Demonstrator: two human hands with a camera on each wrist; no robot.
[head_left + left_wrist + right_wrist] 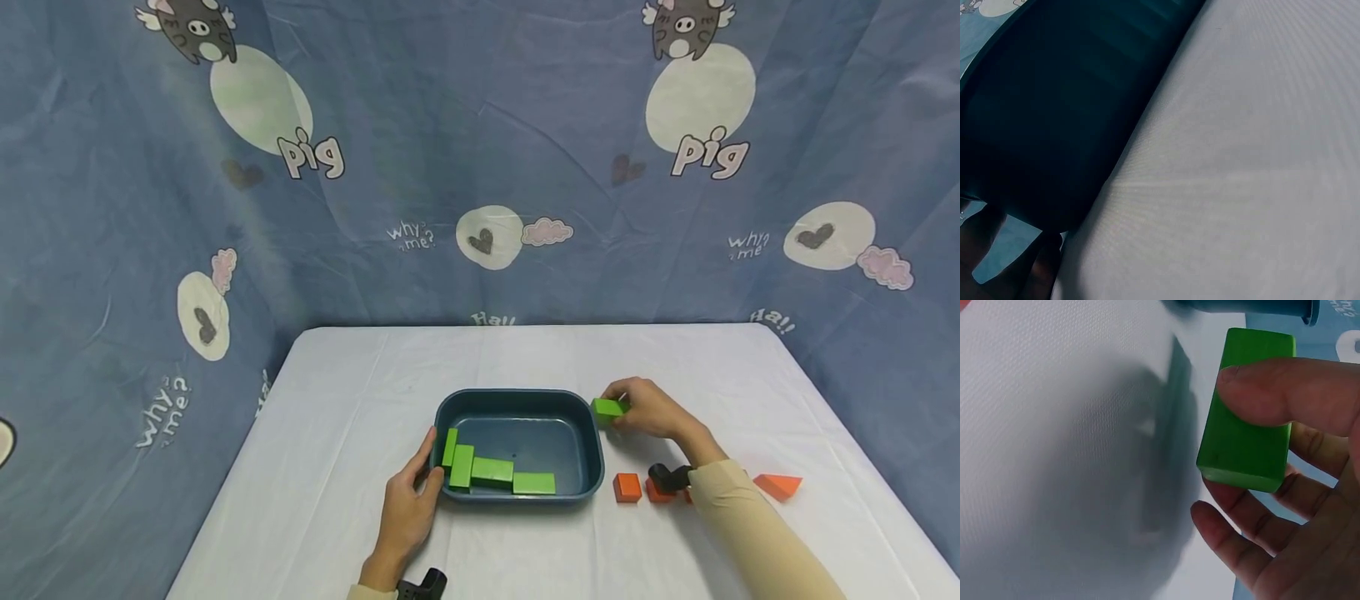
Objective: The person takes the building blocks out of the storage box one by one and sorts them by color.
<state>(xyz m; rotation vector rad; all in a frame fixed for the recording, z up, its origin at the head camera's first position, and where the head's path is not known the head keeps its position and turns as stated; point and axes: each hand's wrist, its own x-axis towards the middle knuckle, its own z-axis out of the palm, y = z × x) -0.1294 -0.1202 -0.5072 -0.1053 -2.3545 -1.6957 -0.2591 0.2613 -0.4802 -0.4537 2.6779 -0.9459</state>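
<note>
Right hand (651, 410), pinched green block (605, 409) partly covered

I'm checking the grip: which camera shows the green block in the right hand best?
The right wrist view: there the green block is large, with the thumb of the right hand across its face. The head view shows it small, partly covered by the hand; the left wrist view doesn't show it.

Green block (1249, 447) in grip (1322, 534), white cloth (1022, 394)
</note>
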